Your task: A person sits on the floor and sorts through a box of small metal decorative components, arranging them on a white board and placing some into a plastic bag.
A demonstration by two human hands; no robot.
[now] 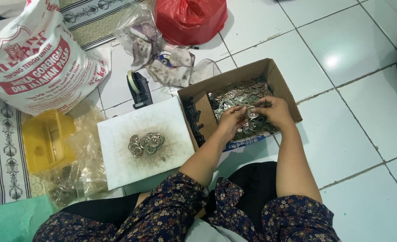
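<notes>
Here, in the head view, a person seated on a white tiled floor works over an open cardboard box filled with round metal discs. The left hand and the right hand meet above the heap, fingers curled, pinching one disc between them. A row of dark parts lines the box's left inner wall.

Just left of the box lies a white board, its middle smudged grey, carrying a small cluster of the same discs. A black tape dispenser stands behind the board. Further left sit a yellow plastic container and crumpled clear plastic. A large printed white sack, a red plastic bag and soiled rags crowd the far side. Dark floral sleeves fill the foreground, covering the lap.
</notes>
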